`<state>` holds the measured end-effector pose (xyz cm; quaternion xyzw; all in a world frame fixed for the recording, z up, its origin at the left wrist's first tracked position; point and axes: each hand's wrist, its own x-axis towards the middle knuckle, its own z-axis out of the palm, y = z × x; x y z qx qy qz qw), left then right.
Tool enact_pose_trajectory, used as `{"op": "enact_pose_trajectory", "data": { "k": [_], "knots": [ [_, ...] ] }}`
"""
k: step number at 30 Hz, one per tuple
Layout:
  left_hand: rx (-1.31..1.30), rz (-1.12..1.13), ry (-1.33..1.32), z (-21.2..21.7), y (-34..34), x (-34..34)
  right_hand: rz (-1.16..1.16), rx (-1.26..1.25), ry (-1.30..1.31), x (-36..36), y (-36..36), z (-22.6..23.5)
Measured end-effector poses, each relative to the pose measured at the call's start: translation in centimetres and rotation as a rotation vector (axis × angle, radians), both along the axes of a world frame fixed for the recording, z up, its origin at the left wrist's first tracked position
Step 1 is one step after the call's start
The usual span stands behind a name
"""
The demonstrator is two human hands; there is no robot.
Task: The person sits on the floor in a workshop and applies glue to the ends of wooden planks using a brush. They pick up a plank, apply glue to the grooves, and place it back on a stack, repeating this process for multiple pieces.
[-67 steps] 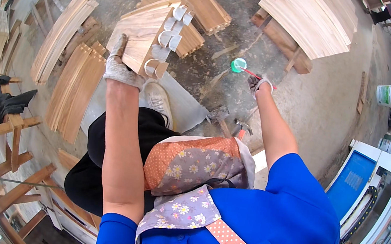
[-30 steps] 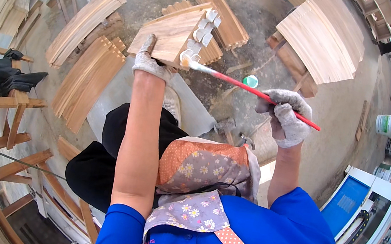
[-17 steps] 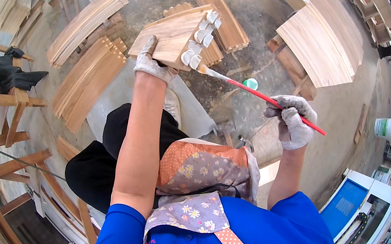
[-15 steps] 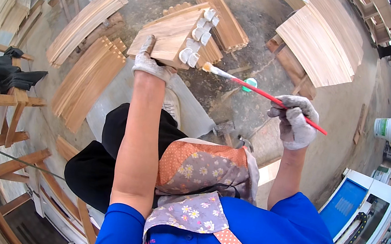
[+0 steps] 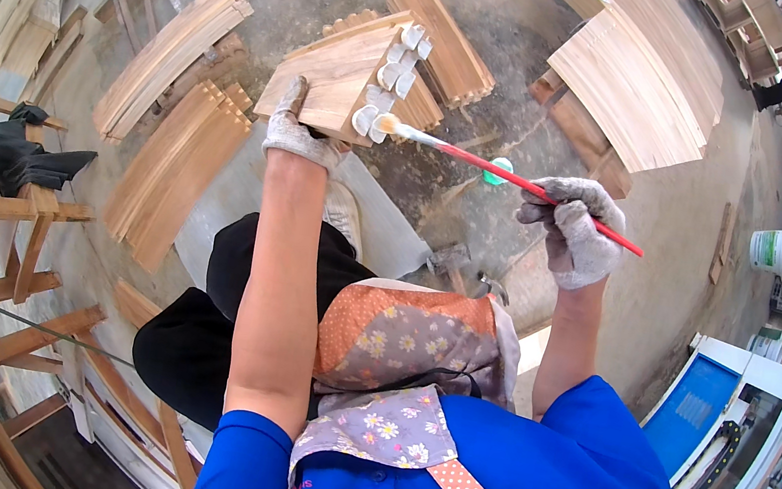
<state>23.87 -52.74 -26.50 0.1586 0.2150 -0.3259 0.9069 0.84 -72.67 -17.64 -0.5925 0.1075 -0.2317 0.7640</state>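
Note:
My left hand (image 5: 299, 127), in a whitish work glove, grips the near end of a wooden board (image 5: 331, 74), thumb on top and fingers hidden beneath. Along the board's right end runs a row of rounded tenons (image 5: 392, 78) coated in white, most likely glue. My right hand (image 5: 575, 230), in a stained glove, is closed around the red handle of a brush (image 5: 512, 178). The white-smeared bristles touch the tenon nearest me. Below the brush, on the floor, sits a small green container (image 5: 498, 171).
Stacked boards (image 5: 441, 45) lie behind the held one, with more piles (image 5: 178, 167) at the left and a wide stack (image 5: 627, 88) at the far right. A hammer (image 5: 491, 285) lies near my apron. White buckets (image 5: 770, 251) and a blue-and-white machine (image 5: 701, 402) stand at the right.
My right hand has moved slightly left, bringing the bristles from just beside the end tenon onto it. My left hand and the board have barely shifted.

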Motion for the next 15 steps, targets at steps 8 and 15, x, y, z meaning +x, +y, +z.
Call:
{"op": "enact_pose_trajectory", "data": {
  "k": [8,15],
  "knots": [
    [0.113,0.070,-0.026,1.3,-0.1,-0.3,-0.222,0.183,-0.124,0.6,-1.7,1.3],
    [0.642,0.369,-0.567,4.2,-2.2,-1.2,-0.300,-0.426,-0.271,3.3,-1.8,5.1]
  ]
}}
